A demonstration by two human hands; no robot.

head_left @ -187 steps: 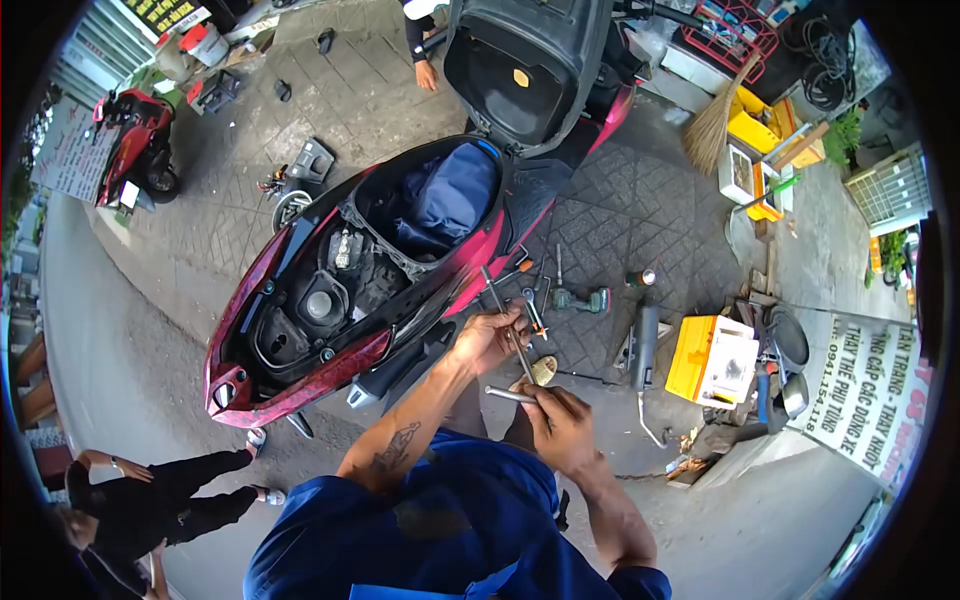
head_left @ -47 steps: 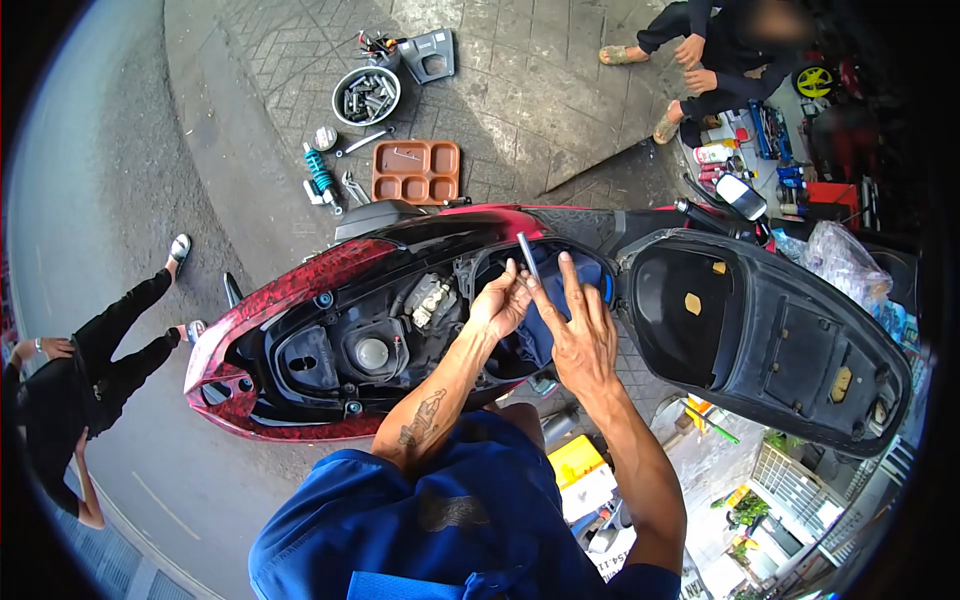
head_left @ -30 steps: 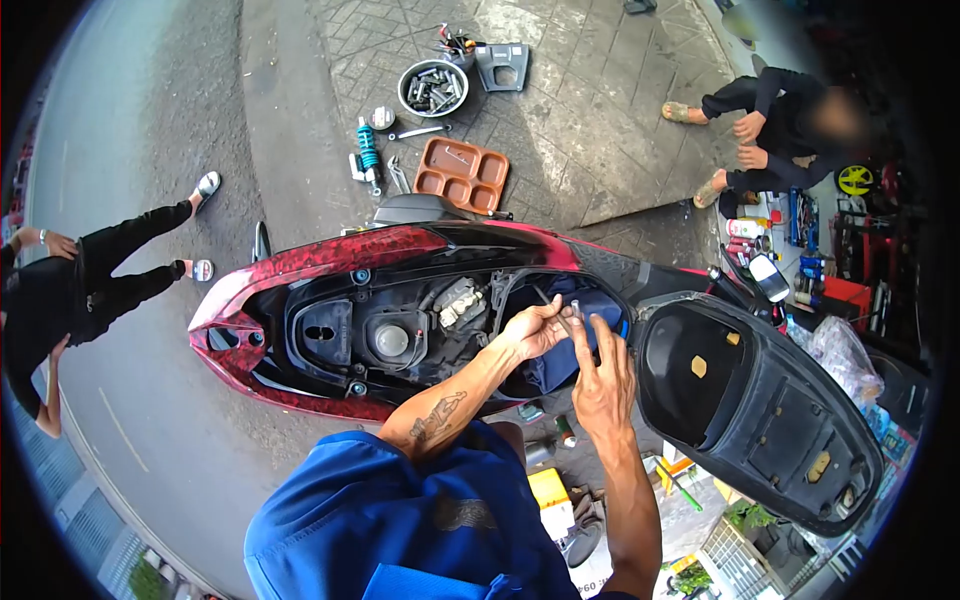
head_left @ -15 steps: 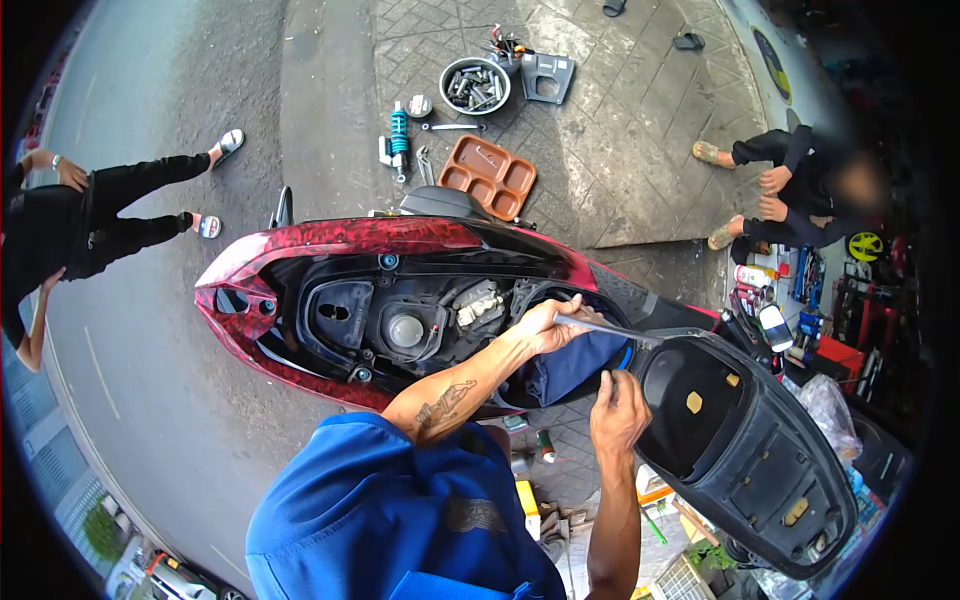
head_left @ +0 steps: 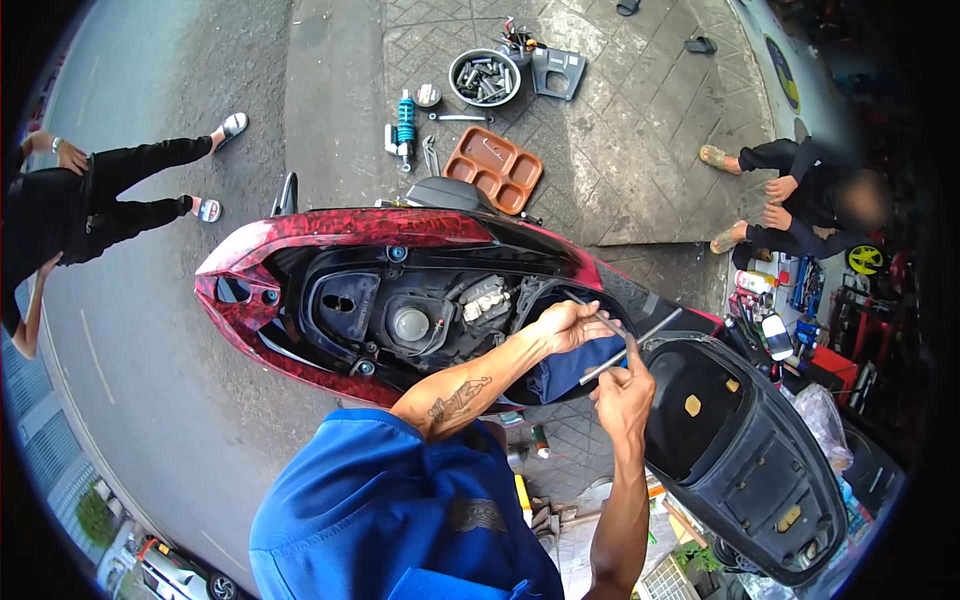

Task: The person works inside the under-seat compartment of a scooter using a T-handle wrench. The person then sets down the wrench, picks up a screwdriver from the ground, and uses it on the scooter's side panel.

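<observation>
A metal T-handle wrench (head_left: pixel 652 334) is held over the open storage bay of a red and black scooter (head_left: pixel 350 228). My left hand (head_left: pixel 572 328) is around its shaft, palm partly turned up. My right hand (head_left: pixel 625 398) grips near the crossbar, index finger stretched along it. Below the hands, a dark blue cloth (head_left: pixel 572 372) lies in the storage bay. The scooter's seat (head_left: pixel 765 475) is swung up, its black underside showing to the right of my right hand.
Beyond the scooter lie a brown compartment tray (head_left: pixel 513 165), a teal shock absorber (head_left: pixel 405 125), a wrench (head_left: pixel 460 117) and a metal bowl (head_left: pixel 455 80) of dark parts. One person (head_left: pixel 140 175) stands at left; another (head_left: pixel 800 190) sits at right near tools.
The wrench has turned, so its crossbar and shaft now show plainly. My right hand has risen to its crossbar, where before it was apart, below the tool.
</observation>
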